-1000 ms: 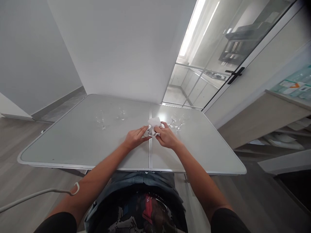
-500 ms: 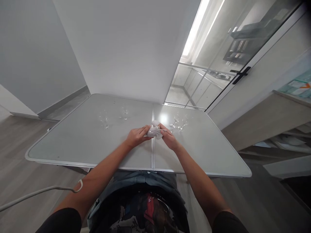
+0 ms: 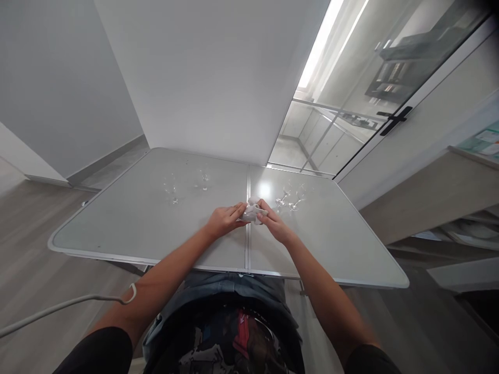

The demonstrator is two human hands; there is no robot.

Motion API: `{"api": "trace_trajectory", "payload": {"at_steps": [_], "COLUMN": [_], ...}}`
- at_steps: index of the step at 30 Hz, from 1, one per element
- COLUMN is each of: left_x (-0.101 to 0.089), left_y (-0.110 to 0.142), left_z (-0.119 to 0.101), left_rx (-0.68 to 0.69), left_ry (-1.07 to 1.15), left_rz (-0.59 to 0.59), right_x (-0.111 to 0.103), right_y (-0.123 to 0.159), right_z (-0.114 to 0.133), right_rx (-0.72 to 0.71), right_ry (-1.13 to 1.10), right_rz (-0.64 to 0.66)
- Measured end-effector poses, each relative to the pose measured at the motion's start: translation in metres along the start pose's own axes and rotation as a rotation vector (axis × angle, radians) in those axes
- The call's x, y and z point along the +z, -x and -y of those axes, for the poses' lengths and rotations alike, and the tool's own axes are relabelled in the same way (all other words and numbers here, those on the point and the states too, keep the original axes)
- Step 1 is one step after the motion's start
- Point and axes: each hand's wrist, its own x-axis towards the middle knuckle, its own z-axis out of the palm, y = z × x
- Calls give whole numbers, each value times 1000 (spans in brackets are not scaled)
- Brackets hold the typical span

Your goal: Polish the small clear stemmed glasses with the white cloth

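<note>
My left hand [image 3: 226,220] and my right hand [image 3: 273,223] meet above the middle of the table, both closed. Between them is a bunched white cloth [image 3: 258,210]. A shiny, see-through piece that looks like a glass [image 3: 248,213] shows at the fingers of my left hand, partly covered by fingers and cloth. My right fingers pinch the cloth on its right side. Just beyond my right hand, two clear stemmed glasses [image 3: 294,206] [image 3: 281,201] lie tilted on the table. Farther left are two more clear glasses [image 3: 174,200] [image 3: 205,186], faint against the surface.
The light grey folding table [image 3: 117,218] has a metal seam [image 3: 247,244] down its middle and a rounded rim. A white wall [image 3: 210,78] stands behind it, with a glass door [image 3: 331,114] at the right. A white cable [image 3: 78,300] hangs at lower left.
The view has shifted slightly, so the table appears a little farther right. My hands stay together, while the cloth between them has bunched differently and shows less at the bottom.
</note>
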Motion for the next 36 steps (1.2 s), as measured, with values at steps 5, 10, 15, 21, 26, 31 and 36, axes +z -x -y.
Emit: {"api": "trace_trajectory", "payload": {"at_steps": [5,10,15,21,26,31,36], "left_x": [-3,2,1,2,2,-1,1], "left_y": [-1,1,2,-3,-3,-2,-4], "left_z": [4,4,5,3,3,1,-4], "left_rx": [-11,-71,-38,-63,-50,-39,-37], "left_ry": [-17,-1,-3,-3,27,91,211], "left_rz": [-14,-76,-14,-73,-76,-14,-75], "right_x": [-9,5,1,0,16,-5,-26], "right_y": [-6,-8,-5,-8,-6,-1,4], "right_z": [10,1,-1,-5,-24,2,7], "right_rx": [-61,-43,0,-11,135,8,27], "right_ry": [415,77,38,258,-110,238,41], "right_rz": [48,-67,-33,-247,-308,-45,-172]}}
